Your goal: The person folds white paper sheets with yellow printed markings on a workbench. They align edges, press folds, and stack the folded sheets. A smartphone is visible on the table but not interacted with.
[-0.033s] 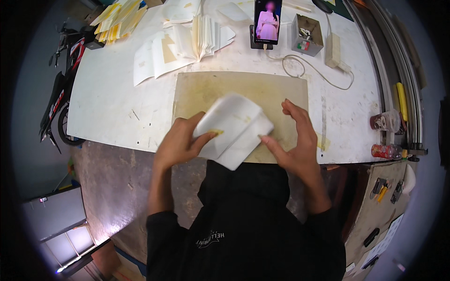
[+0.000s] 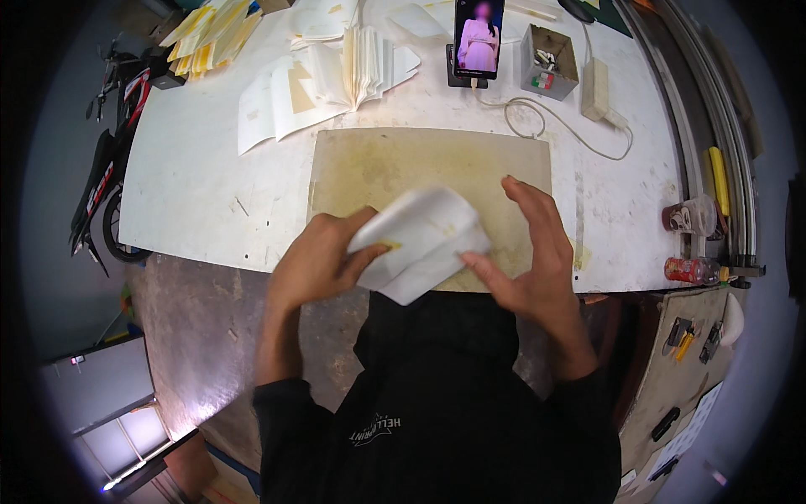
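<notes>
Paper: a white, layered piece with pale yellow streaks (image 2: 420,244), held tilted above the near edge of a yellowish mat (image 2: 378,160) on the white worktop (image 2: 201,176); blur hides whether it is one folded sheet or several.
Left hand: gripping the paper (image 2: 315,256) at its left edge, thumb on top, fingers mostly hidden beneath.
Right hand: open (image 2: 537,269), thumb tip against the paper's lower right edge, the other fingers spread and raised clear of it.
Handling: probably light and thin, bending easily and prone to creasing; a gentle pinch at opposite edges, thumb above and fingers below, looks the safest hold.
Change: compared with the earlier frame, the paper's top edge sits lower and its layers look less clearly stepped; the right thumb now overlaps the edge more. The surroundings look unchanged.
Around the mat: loose white sheets (image 2: 361,76) at the far side, a lit phone (image 2: 478,42) on a stand, and a grey box (image 2: 567,77) of small items to its right.
</notes>
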A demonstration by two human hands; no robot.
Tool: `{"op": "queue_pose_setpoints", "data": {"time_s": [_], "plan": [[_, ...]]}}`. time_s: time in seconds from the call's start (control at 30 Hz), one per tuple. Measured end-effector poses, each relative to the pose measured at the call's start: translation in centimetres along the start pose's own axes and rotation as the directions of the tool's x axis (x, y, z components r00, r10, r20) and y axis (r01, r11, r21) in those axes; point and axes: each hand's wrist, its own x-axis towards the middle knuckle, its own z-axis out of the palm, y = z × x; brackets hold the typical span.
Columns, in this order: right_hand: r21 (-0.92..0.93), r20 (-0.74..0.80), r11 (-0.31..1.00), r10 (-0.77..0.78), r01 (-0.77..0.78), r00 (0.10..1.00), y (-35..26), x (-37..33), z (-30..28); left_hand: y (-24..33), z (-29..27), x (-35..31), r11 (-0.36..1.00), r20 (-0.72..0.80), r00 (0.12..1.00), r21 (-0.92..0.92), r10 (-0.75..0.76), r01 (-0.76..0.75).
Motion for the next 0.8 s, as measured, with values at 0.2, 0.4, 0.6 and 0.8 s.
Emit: {"op": "queue_pose_setpoints", "data": {"time_s": [0.2, 0.4, 0.6, 0.8], "plan": [[-0.091, 0.58, 0.961, -0.163, 0.262, 0.798, -5.7, 4.5, -0.7, 3.2, -1.8, 0.3, 0.85, 0.326, 0.89, 0.316, 0.319, -0.421], [0.034, 0.788, 0.994, -0.089, 0.101, 0.61, -3.7, 5.7, 1.7, 3.4, -3.5, 0.8, 0.866, 0.445, 0.863, 0.305, 0.238, -0.397], [0.147, 0.882, 0.963, -0.023, -0.227, 0.47, -3.0, 7.2, 2.7, 2.0, -4.9, 2.2, 0.937, 0.537, 0.825, 0.166, 0.175, -0.307], [0.375, 0.851, 0.863, -0.176, -0.338, 0.495, -1.9, 7.9, 3.0, -1.3, -10.7, 4.1, 0.922, 0.659, 0.675, -0.378, 0.334, -0.087]]}}
